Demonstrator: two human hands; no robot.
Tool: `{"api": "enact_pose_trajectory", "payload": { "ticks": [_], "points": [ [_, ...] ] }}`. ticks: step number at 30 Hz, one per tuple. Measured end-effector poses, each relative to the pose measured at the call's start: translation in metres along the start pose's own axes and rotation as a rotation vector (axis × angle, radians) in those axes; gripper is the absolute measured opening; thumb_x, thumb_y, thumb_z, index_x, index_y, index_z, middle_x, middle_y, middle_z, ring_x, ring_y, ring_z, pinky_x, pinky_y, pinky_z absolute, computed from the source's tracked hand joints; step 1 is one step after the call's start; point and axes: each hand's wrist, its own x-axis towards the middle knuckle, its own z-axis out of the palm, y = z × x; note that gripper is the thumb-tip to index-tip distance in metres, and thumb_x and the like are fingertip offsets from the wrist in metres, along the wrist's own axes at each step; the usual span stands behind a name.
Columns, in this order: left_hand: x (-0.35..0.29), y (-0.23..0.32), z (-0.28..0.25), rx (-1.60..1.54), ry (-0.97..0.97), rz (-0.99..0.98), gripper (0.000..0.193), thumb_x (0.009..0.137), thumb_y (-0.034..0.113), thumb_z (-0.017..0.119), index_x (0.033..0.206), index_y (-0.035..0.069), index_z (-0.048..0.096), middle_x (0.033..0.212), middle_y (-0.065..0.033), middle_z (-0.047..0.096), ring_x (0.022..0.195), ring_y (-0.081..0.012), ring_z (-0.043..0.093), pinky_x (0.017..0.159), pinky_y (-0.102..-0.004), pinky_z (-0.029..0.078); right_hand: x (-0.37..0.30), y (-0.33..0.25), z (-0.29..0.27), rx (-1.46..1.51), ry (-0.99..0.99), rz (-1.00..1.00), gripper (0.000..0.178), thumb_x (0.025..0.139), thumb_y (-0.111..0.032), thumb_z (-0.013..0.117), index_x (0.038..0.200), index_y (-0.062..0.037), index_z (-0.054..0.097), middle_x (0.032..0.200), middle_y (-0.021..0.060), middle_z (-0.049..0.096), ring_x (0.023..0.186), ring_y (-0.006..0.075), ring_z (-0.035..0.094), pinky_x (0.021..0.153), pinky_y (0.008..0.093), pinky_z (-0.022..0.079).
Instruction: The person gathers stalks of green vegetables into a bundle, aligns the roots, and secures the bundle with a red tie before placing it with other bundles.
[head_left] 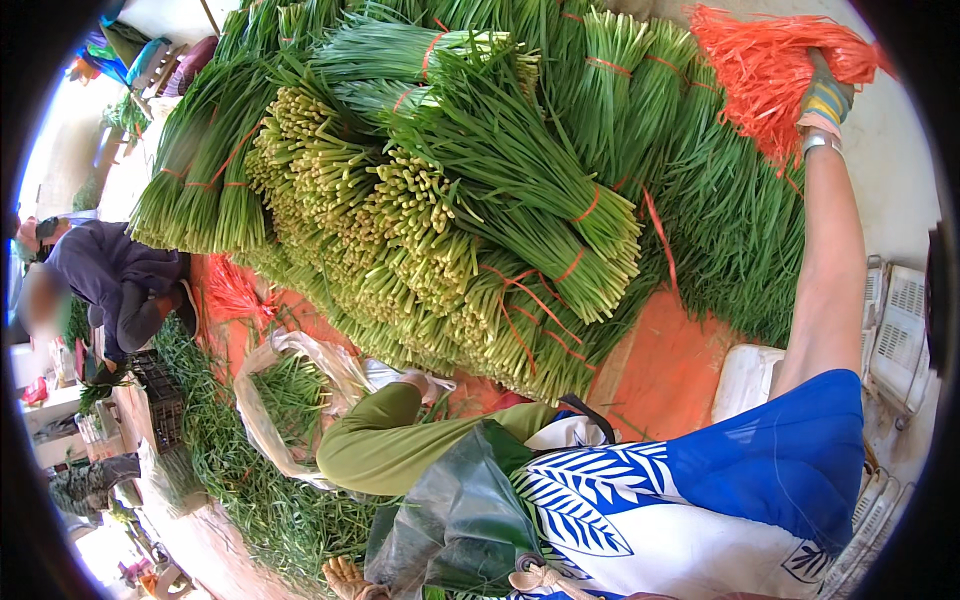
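Note:
My right arm stretches up to the far right, where my right hand point(828, 98) in a striped glove is closed on a bunch of orange-red plastic strips point(765, 75). Its fingertips are hidden among the strips. My left hand point(348, 579), in a tan glove, shows only partly at the bottom edge, fingers apart and nothing visible in them. Ahead of me rises a large pile of leafy green bundles, which look like garlic chives point(520, 170), tied with red strips. Many pale cut ends point(370, 215) face me.
Loose green leaves point(240, 470) cover the ground at left, beside an open plastic bag point(262, 400) of greens. More red strips point(238, 290) lie on the orange sheet point(665, 365). White plastic crates point(900, 335) stand at right. A person in dark clothes point(120, 270) crouches at far left.

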Motion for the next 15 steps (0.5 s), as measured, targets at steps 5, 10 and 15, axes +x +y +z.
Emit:
{"api": "enact_pose_trajectory", "payload": {
  "ticks": [5, 10, 15],
  "points": [
    [0.024, -0.005, 0.007, 0.095, 0.037, -0.053, 0.057, 0.091, 0.049, 0.015, 0.144, 0.026, 0.012, 0.151, 0.0003, -0.003, 0.138, -0.0284, -0.007, 0.105, -0.0576, -0.007, 0.027, 0.08, -0.002, -0.55, -0.627, 0.221, 0.09, 0.061, -0.045, 0.077, 0.127, 0.0052, 0.041, 0.127, 0.0162, 0.048, 0.117, 0.029, 0.046, 0.097, 0.0338, 0.038],
    [0.026, -0.125, -0.041, 2.372, 0.051, 0.49, 0.05, 0.09, 0.044, 0.043, 0.132, 0.018, 0.039, 0.135, -0.007, 0.04, 0.119, -0.0232, 0.044, 0.099, -0.0392, 0.031, -0.039, 0.116, -0.028, -1.14, -0.645, -0.211, 0.081, 0.069, -0.042, 0.071, 0.132, -0.0028, 0.039, 0.128, 0.0203, 0.047, 0.119, 0.0303, 0.045, 0.099, 0.036, 0.037],
    [-0.001, -0.098, -0.023, 2.355, 0.066, 0.585, 0.048, 0.09, 0.043, 0.042, 0.132, 0.019, 0.041, 0.134, -0.0061, 0.041, 0.115, -0.0203, 0.047, 0.096, -0.0377, 0.033, -0.189, 0.146, -0.013, -0.749, -1.28, 0.132, 0.061, 0.084, -0.052, 0.046, 0.122, -0.0042, 0.051, 0.125, 0.0192, 0.05, 0.12, 0.0321, 0.043, 0.101, 0.0349, 0.033]
  ]
}}
